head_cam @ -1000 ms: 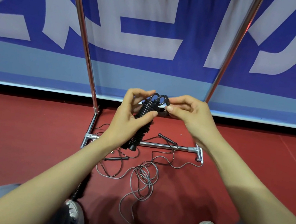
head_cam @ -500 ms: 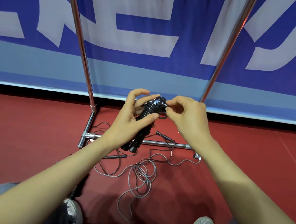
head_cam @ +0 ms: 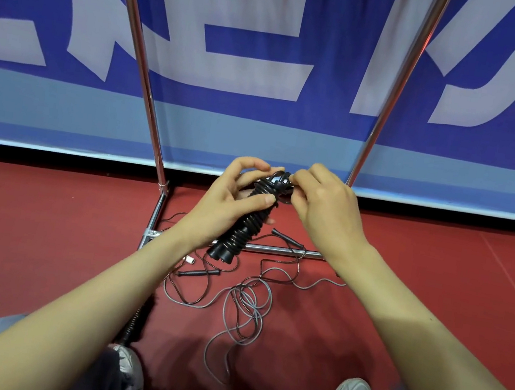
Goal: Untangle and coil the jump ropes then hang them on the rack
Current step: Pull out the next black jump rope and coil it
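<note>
Sports hall: red sport flooring [head_cam: 41, 228], blue court barrier banner [head_cam: 275, 29], jump ropes [head_cam: 246, 301] on floor.

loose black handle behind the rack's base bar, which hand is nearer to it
Right. The right hand pinches the top of the coiled rope, just above the handle; the left hand grips that rope farther left.

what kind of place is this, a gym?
Probably a sports hall: red sport flooring, a blue barrier banner with big white lettering, and tangled jump ropes lying by a metal rack.
</note>
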